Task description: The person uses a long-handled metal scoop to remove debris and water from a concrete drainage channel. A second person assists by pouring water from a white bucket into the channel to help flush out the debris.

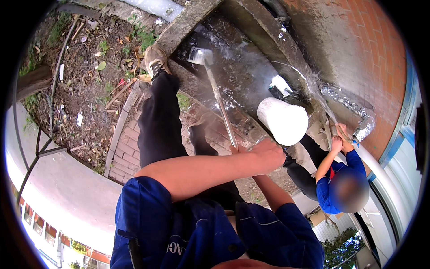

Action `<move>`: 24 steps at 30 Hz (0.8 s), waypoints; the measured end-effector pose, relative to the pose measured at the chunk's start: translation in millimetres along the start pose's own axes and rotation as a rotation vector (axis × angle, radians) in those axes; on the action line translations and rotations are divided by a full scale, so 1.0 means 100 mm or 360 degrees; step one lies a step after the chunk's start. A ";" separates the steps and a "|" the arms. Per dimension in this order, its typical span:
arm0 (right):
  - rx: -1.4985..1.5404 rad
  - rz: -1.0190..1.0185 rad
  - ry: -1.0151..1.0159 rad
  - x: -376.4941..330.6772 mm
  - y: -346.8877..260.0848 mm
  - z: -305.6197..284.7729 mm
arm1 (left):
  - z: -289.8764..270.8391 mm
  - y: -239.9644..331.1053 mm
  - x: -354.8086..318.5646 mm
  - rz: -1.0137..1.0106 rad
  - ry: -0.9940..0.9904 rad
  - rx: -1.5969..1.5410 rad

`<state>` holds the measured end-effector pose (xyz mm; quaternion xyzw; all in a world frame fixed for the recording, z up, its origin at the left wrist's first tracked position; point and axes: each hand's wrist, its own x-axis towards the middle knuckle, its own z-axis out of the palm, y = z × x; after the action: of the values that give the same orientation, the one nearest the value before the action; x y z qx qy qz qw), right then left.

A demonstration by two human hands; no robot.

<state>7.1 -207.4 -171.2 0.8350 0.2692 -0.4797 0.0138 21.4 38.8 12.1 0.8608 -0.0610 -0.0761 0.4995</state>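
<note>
Left hand (268, 154) wrapped in a fist around the upper end of a long pale pole (218, 96); right hand mostly hidden behind it, only a bit of fingers showing at the pole near (234, 149), so its grip cannot be told. The pole runs up and away to a flat whitish head (199, 55) resting on the wet dark floor of a concrete channel (244, 67). A white bucket (283, 120) lies tilted on the channel's near edge, just right of the pole. One dark trouser leg ends in a tan shoe (156, 60) on the curved kerb. At right, a co-worker in a blue top (333, 188) holds a hose (333, 127) spraying water (309, 78). Silver ribbed duct (356, 110) along the brick wall.
</note>
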 end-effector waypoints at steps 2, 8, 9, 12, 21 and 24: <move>0.0129 -0.0039 -0.0014 -0.09 -0.03 -0.12 | 0.01 -0.01 0.00 0.0011 0.0001 0.0015; 0.1055 0.0335 -0.0212 0.12 -1.17 -0.80 | 0.04 -0.04 -0.01 -0.0024 -0.0057 -0.0079; 0.1199 0.0306 -0.0242 0.25 -1.21 -0.87 | -0.06 -0.01 0.00 -0.0001 -0.0169 -0.0139; 0.1503 0.0218 -0.0354 0.66 -1.37 -1.04 | -0.03 0.01 0.00 -0.0034 -0.0101 -0.0115; 0.1525 0.0478 -0.0596 0.95 -1.45 -0.71 | -0.07 -0.03 -0.02 -0.0058 -0.0079 0.0050; 0.1243 0.0393 -0.0514 0.73 -1.27 -0.61 | -0.07 -0.01 -0.01 -0.0047 -0.0074 -0.0012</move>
<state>25.2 -49.6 -167.8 0.7179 -0.0397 -0.6645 -0.2037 21.6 45.1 14.6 0.8577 -0.0597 -0.1037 0.5001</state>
